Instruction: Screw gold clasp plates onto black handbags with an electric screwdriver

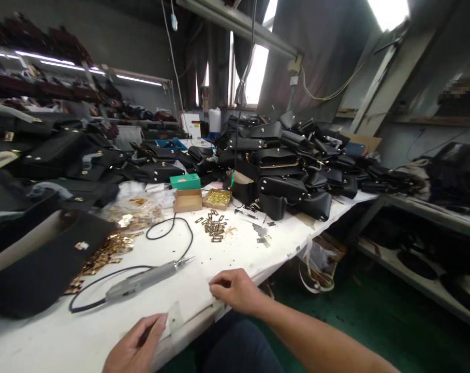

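Here, the left hand [132, 346] is pinched narrow beside a clear tape-like strip [176, 317] at the near edge of the white worktable [204, 267], the right hand [238, 291] pinched narrow further along; whether either grips anything, I cannot tell. Handling so thin a strip well probably calls for light fingertip pressure, away from the electric screwdriver [145, 282].

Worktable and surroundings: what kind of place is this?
Likely a leather-bag workshop: black bags piled high, loose gold metal fittings, and a corded power tool on the worktable.
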`<action>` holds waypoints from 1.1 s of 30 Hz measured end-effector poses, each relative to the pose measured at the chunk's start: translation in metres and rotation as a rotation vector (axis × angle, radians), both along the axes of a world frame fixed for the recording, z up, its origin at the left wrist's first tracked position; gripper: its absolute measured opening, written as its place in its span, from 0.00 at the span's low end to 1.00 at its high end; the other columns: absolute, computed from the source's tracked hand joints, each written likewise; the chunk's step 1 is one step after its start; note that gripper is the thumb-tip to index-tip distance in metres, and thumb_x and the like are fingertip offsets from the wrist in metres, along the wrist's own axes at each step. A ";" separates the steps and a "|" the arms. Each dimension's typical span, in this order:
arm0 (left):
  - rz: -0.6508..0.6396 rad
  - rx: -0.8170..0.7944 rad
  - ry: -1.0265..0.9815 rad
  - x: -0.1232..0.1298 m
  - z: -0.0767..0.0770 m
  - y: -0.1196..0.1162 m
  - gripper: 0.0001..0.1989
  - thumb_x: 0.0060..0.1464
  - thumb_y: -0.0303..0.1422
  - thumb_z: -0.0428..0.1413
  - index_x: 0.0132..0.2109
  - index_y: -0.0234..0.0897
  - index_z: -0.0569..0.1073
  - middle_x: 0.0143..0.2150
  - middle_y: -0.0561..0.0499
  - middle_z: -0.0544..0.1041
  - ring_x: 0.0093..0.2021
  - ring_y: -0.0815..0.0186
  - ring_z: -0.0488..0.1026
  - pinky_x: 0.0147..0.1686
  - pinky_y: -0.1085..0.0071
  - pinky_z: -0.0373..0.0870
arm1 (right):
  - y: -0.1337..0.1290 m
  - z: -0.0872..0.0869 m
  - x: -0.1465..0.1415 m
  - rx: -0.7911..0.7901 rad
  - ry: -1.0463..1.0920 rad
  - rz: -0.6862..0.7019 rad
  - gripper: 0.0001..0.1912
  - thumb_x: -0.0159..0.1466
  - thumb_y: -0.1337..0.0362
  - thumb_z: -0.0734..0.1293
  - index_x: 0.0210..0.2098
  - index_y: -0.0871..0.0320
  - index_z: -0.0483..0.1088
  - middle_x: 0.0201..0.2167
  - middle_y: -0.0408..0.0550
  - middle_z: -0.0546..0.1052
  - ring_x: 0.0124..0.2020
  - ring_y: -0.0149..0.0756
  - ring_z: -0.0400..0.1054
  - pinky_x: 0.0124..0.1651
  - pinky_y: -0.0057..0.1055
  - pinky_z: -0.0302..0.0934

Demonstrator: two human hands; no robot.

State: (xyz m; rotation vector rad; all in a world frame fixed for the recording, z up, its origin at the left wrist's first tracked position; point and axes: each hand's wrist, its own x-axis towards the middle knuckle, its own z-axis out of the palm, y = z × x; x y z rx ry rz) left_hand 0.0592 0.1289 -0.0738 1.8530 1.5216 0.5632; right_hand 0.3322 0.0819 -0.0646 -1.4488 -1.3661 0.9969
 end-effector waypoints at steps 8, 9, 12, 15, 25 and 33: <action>-0.002 -0.002 -0.025 0.000 -0.003 -0.003 0.25 0.53 0.59 0.54 0.42 0.47 0.82 0.43 0.55 0.85 0.44 0.57 0.81 0.42 0.72 0.77 | -0.016 -0.007 0.074 0.044 -0.439 -0.331 0.10 0.65 0.61 0.67 0.37 0.56 0.81 0.34 0.45 0.81 0.36 0.36 0.74 0.42 0.29 0.64; -0.002 -0.002 -0.028 0.000 -0.004 -0.004 0.25 0.53 0.59 0.54 0.42 0.48 0.82 0.43 0.56 0.84 0.45 0.57 0.81 0.43 0.72 0.76 | -0.017 -0.009 0.089 0.017 -0.546 -0.389 0.10 0.65 0.61 0.67 0.39 0.56 0.80 0.37 0.46 0.82 0.37 0.36 0.74 0.43 0.30 0.64; 0.017 0.017 -0.048 0.001 -0.006 -0.004 0.24 0.52 0.59 0.54 0.41 0.48 0.82 0.43 0.56 0.84 0.44 0.58 0.81 0.42 0.73 0.76 | -0.013 -0.011 0.128 -0.104 -0.771 -0.484 0.13 0.66 0.60 0.66 0.45 0.55 0.80 0.41 0.47 0.81 0.40 0.38 0.73 0.46 0.31 0.62; 0.026 0.020 -0.059 0.003 -0.005 -0.005 0.25 0.51 0.60 0.54 0.40 0.47 0.82 0.41 0.55 0.84 0.43 0.57 0.80 0.42 0.72 0.75 | -0.002 -0.013 0.148 -0.171 -0.820 -0.466 0.11 0.65 0.60 0.67 0.42 0.53 0.81 0.39 0.47 0.81 0.40 0.39 0.72 0.44 0.31 0.60; -0.008 0.058 -0.096 0.006 0.001 -0.010 0.22 0.56 0.55 0.54 0.41 0.45 0.82 0.41 0.54 0.84 0.42 0.59 0.79 0.43 0.71 0.75 | 0.034 -0.021 0.144 -0.174 -0.890 -0.385 0.09 0.64 0.63 0.65 0.34 0.54 0.78 0.35 0.47 0.79 0.36 0.38 0.69 0.36 0.30 0.52; 0.013 0.060 -0.122 0.009 0.002 -0.013 0.22 0.56 0.56 0.54 0.38 0.45 0.81 0.39 0.54 0.83 0.42 0.59 0.79 0.42 0.70 0.74 | 0.092 -0.024 0.131 -0.050 -0.732 -0.348 0.12 0.66 0.61 0.62 0.37 0.54 0.79 0.39 0.45 0.81 0.40 0.36 0.72 0.43 0.29 0.61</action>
